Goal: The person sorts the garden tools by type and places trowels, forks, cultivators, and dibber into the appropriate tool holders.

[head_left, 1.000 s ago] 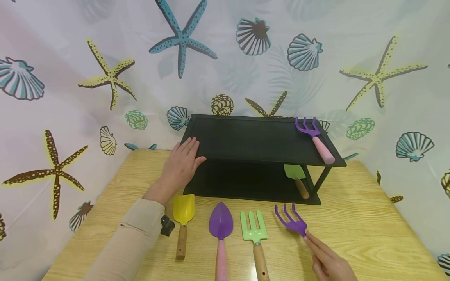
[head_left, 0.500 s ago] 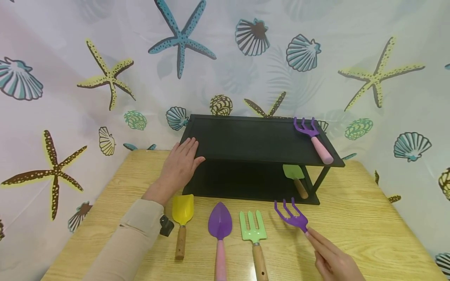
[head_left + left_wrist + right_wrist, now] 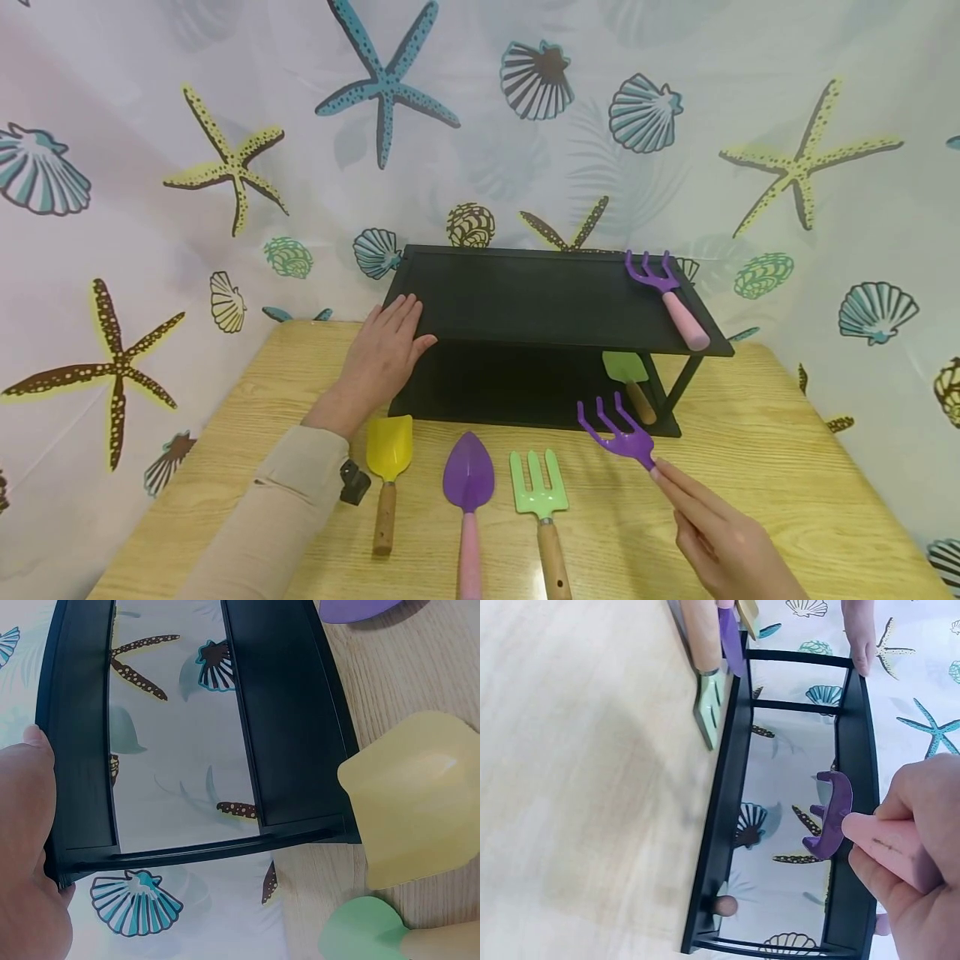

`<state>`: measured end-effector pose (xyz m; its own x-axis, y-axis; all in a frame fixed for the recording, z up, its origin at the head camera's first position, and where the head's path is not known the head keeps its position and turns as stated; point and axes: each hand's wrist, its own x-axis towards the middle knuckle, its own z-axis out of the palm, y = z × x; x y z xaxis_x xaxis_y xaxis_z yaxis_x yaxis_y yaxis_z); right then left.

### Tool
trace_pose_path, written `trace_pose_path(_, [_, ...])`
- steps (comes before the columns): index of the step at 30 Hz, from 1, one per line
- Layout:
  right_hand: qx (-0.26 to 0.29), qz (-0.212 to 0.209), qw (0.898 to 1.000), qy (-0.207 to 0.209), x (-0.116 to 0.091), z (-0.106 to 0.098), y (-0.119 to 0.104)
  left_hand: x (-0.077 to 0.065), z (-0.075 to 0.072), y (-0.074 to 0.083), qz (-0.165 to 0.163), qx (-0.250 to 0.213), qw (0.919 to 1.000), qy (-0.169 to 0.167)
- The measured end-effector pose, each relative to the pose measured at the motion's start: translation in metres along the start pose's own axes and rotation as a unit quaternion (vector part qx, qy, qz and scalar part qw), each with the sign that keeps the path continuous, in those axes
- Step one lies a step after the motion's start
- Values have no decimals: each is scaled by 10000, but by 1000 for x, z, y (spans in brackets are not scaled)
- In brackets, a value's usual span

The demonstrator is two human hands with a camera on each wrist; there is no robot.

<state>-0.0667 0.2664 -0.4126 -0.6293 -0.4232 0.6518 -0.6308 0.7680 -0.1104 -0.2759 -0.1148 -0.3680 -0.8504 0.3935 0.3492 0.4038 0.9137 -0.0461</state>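
Observation:
My right hand (image 3: pixel 723 533) pinches the pink handle of a purple three-pronged hand rake (image 3: pixel 630 443), lifted in front of the right end of a black two-tier shelf (image 3: pixel 525 296). In the right wrist view, the pink handle (image 3: pixel 892 847) lies between thumb and fingers. My left hand (image 3: pixel 382 354) rests, fingers extended, on the left end of the shelf's top. Another purple hand rake with a pink handle (image 3: pixel 684 321) lies at the top's right end. Below it, on the lower tier, sits a green trowel with a wooden handle (image 3: pixel 641 404).
Along the table's front lie a yellow shovel (image 3: pixel 390 450), a purple trowel (image 3: pixel 468 475) and a light green hand fork (image 3: pixel 542 497). A green-bladed tool (image 3: pixel 364 930) beside the yellow shovel shows only in the left wrist view. A shell-patterned cloth (image 3: pixel 480 150) hangs behind.
My right hand has raised the purple hand rake and brought it forward, closer to the shelf's lower front edge. The left hand has stayed on the shelf.

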Motion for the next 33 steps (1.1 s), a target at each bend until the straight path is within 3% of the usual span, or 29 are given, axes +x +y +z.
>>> trace_pose_path(8, [177,-116,9985,510,20,-9,-3,0,1,0,-15,-33,10000,40])
trace_pose_path(17, [193,51,9989,424,31,-17,-8,0,1,-1,-2,28,10000,1])
trace_pose_path(33, [477,-44,9962,730,48,-28,-13,1,1,-1,28,-61,10000,-3])
